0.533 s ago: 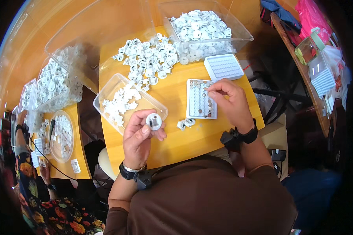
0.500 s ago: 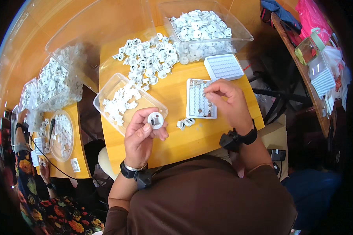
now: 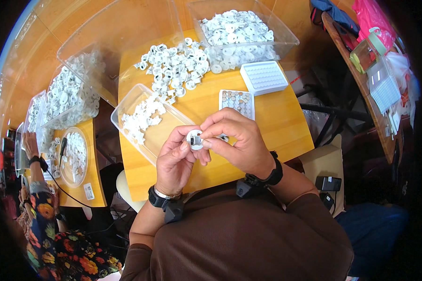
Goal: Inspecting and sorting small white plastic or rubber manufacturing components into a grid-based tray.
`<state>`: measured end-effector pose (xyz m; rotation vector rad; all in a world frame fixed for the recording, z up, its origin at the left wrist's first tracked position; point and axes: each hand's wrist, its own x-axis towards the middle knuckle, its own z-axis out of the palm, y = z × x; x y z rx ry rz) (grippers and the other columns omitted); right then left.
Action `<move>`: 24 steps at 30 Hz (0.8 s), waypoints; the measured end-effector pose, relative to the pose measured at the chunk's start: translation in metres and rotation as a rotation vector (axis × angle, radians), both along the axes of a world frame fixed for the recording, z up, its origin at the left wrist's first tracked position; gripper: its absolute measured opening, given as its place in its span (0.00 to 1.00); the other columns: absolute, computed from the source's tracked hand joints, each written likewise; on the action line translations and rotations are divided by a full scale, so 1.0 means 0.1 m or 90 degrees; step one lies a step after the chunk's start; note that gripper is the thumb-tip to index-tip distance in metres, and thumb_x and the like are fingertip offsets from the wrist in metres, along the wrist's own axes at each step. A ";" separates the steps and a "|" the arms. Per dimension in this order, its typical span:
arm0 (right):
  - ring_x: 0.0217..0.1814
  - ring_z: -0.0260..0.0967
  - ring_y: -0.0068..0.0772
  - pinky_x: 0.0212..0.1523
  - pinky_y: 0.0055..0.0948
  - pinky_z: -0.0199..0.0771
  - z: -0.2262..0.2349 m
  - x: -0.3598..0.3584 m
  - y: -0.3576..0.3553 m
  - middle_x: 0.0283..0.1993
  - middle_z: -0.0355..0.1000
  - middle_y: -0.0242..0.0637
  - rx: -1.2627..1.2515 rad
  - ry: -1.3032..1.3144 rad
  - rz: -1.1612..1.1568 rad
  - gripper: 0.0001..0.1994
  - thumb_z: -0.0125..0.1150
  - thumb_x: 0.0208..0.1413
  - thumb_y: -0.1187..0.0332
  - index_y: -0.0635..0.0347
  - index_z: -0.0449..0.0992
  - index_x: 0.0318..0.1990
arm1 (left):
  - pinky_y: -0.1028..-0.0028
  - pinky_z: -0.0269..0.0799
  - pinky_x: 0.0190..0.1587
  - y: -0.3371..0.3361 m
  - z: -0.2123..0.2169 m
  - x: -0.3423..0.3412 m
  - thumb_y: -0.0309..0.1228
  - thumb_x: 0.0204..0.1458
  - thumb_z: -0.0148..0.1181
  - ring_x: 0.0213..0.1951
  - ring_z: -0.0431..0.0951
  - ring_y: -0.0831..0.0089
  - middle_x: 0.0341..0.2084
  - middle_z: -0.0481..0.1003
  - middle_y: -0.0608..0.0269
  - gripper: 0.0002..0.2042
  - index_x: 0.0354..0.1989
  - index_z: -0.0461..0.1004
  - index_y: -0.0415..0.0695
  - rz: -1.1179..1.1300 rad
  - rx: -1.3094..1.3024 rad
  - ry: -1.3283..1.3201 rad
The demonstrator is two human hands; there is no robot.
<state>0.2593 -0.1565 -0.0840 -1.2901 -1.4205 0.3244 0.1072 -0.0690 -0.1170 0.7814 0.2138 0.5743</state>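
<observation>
A small round white plastic part point(image 3: 195, 139) with a dark slot in its middle is held between the thumb and fingers of my left hand point(image 3: 172, 161). My right hand point(image 3: 237, 140) meets it from the right, its thumb and index finger pinched at the part's edge; whatever lies between those fingertips is too small to make out. Just beyond my right hand lies a white compartment tray point(image 3: 253, 107) holding small round brownish and grey discs, its near half covered by the hand. Another round white part point(image 3: 224, 137) shows partly behind my right fingers.
A shallow clear tub point(image 3: 122, 108) with white pieces stands left of my hands. Behind are a heap of round white parts point(image 3: 180, 65), a full clear bin point(image 3: 293, 43) and a white stacked tray point(image 3: 272, 89). Another person's arm point(image 3: 33, 175) works at the left table.
My right hand has come from the compartment tray leftward and nearer, to the round white part. My left hand has shifted slightly right, still holding that part.
</observation>
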 end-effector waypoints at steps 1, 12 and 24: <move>0.39 0.72 0.28 0.39 0.25 0.72 -0.01 0.00 -0.01 0.38 0.73 0.37 0.009 -0.012 -0.010 0.06 0.63 0.46 0.80 0.61 0.78 0.32 | 0.73 0.73 0.32 -0.01 0.00 0.00 0.38 0.54 0.56 0.29 0.76 0.67 0.32 0.74 0.53 0.21 0.49 0.64 0.35 0.010 0.019 0.012; 0.33 0.72 0.28 0.35 0.27 0.73 -0.16 0.06 -0.11 0.38 0.70 0.36 -0.176 0.422 0.209 0.06 0.62 0.50 0.80 0.62 0.69 0.30 | 0.73 0.71 0.37 -0.12 0.00 -0.05 0.35 0.56 0.55 0.32 0.75 0.70 0.34 0.74 0.56 0.16 0.47 0.66 0.36 -0.040 0.144 0.043; 0.31 0.73 0.33 0.32 0.29 0.72 -0.30 0.08 -0.31 0.30 0.71 0.36 -0.001 -0.022 -0.129 0.04 0.63 0.47 0.75 0.63 0.73 0.29 | 0.74 0.72 0.36 -0.19 -0.23 0.22 0.33 0.60 0.49 0.32 0.76 0.68 0.33 0.74 0.55 0.12 0.45 0.65 0.37 -0.103 -0.045 0.003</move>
